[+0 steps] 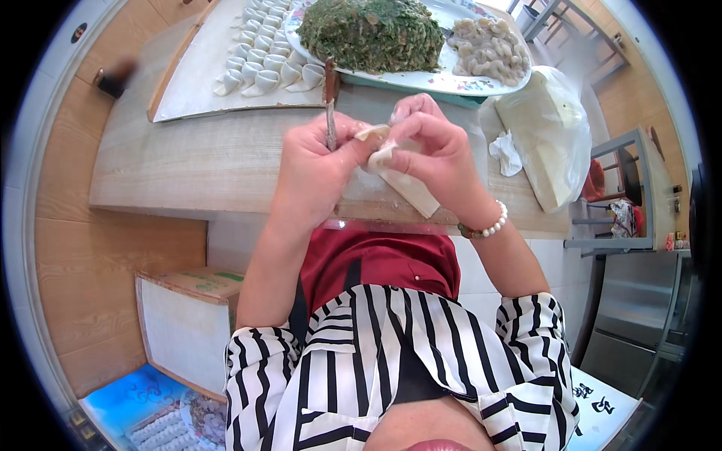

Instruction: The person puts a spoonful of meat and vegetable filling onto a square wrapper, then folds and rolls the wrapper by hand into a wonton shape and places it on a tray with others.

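Observation:
Between my left hand [324, 155] and my right hand [431, 144] a dumpling wrapper [379, 158] is folded, its edges pinched in the fingers of both. My left hand also keeps a thin spreading stick [330, 121] upright between its fingers. Under my right hand a stack of flat wrappers [414, 194] lies on the wooden table. Beyond the hands, an oval plate [468, 84] carries a mound of green minced filling [372, 36] and a pile of peeled shrimp [491, 51]. Rows of folded dumplings [262, 70] stand on a white board to the far left.
The white board [192, 93] has a brown edge. Right of the plate, a plastic bag of pale wrappers [544, 141] lies beside a crumpled white tissue [506, 154]. The table's front edge [169, 209] runs before my body. A cardboard box [186, 327] stands low at the left.

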A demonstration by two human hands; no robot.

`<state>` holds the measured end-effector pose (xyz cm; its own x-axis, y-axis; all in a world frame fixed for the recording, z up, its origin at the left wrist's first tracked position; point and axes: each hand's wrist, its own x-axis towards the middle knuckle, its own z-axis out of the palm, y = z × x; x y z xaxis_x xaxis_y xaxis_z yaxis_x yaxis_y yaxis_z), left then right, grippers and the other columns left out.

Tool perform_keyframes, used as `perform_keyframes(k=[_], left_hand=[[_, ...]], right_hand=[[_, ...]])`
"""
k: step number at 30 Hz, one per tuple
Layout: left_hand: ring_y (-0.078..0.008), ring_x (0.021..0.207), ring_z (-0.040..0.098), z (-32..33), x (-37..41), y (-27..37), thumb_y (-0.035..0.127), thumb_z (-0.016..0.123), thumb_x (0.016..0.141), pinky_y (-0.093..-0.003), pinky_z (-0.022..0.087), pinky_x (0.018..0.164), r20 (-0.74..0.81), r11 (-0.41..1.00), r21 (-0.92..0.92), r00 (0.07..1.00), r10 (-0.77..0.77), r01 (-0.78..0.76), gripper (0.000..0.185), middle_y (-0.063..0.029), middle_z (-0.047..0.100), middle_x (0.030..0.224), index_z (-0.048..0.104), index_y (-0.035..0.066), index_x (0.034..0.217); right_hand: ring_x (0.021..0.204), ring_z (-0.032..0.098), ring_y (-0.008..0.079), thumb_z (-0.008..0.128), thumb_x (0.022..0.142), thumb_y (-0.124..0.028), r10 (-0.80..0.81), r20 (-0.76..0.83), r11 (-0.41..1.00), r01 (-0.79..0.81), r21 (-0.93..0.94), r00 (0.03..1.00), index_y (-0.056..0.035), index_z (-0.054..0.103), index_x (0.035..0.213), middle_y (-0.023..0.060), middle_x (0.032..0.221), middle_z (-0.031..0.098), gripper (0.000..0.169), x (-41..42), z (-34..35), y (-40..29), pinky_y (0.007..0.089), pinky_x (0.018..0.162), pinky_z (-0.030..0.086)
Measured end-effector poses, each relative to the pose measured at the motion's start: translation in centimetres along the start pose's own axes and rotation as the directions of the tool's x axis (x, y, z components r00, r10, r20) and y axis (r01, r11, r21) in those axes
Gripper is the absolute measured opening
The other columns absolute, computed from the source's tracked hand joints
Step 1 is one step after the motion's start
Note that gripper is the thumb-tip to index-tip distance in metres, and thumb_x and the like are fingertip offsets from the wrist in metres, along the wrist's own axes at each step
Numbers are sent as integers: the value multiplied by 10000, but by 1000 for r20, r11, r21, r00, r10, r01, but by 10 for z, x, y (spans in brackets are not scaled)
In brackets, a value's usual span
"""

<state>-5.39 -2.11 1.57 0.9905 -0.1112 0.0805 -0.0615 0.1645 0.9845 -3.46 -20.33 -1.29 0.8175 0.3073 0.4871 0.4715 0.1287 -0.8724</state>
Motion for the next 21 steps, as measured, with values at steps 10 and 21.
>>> perform_keyframes(k=[10, 21], left_hand=[[-23, 494, 396, -10, -10, 3, 27, 717, 925, -195, 261, 433, -116, 980, -197, 991, -62, 38, 89, 27, 530, 641, 653, -32, 942], [-35, 496, 415, -23, -2, -20, 18, 689, 948, -185, 296, 410, -151, 784, -620, 984, -89, -24, 64, 7, 577, 718, 648, -21, 978]], right_hand=[[835, 645, 79, 803, 862, -44, 432, 87, 872, -441, 215, 897, -9, 654, 980, 48, 969, 697, 193, 24, 4, -16, 236, 743, 539], [1024, 625, 124, 660, 977, -61, 303, -75, 879, -248, 406, 950, 40, 645, 1285, 51, 1144, 672, 325, -5, 42, 9, 288, 965, 490]])
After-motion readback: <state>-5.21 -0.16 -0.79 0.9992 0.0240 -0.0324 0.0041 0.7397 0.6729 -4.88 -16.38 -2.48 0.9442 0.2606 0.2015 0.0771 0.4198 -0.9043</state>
